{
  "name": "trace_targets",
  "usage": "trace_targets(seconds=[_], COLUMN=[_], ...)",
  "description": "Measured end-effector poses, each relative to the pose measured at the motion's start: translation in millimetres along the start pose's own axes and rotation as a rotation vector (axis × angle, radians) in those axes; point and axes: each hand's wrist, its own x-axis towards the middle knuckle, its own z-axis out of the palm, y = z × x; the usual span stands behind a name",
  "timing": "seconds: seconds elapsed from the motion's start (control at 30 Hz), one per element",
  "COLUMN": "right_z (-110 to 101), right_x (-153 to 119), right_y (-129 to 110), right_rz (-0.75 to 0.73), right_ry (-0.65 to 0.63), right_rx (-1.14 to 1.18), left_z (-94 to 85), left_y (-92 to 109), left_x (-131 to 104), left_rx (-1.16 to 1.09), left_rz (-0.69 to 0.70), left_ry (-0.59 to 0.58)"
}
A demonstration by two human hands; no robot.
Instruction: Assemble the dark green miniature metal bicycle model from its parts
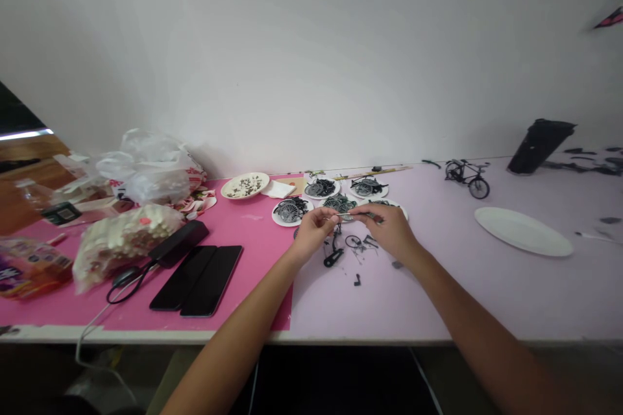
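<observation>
My left hand [315,230] and my right hand [387,228] meet above the middle of the table, both with fingers pinched. Between the fingertips runs a thin pale stick [344,214], its exact kind too small to make out. Just behind the hands stand small white plates piled with dark miniature bicycle parts, including wheels [291,209] and further pieces [368,187]. On the pale surface below the hands lie a black part [333,258], a tiny bicycle frame with wheel [360,243] and a small black piece [357,280]. My right hand partly covers one plate.
An assembled miniature bicycle [467,176] stands at right, near an oval white plate [523,231] and a leaning black cup-like container [540,146]. At left lie two phones [197,281], a black power adapter [179,243], a bag of pale sticks [126,240] and a plastic bag [150,168].
</observation>
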Motion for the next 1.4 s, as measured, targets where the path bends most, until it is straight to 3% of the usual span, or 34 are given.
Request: trace_targets(seconds=[0.2,1.4], right_z=[1,1], right_x=[0,-1], right_y=[5,3], right_rz=[-0.100,-0.122], right_ry=[0.018,0.029], right_rx=[0.047,-0.031], left_z=[-0.2,1.3], left_y=[3,10], left_x=[-2,-6], left_rx=[0.009,-0.011], left_rz=[-0.009,-0.028], left_ry=[0.020,-0.012])
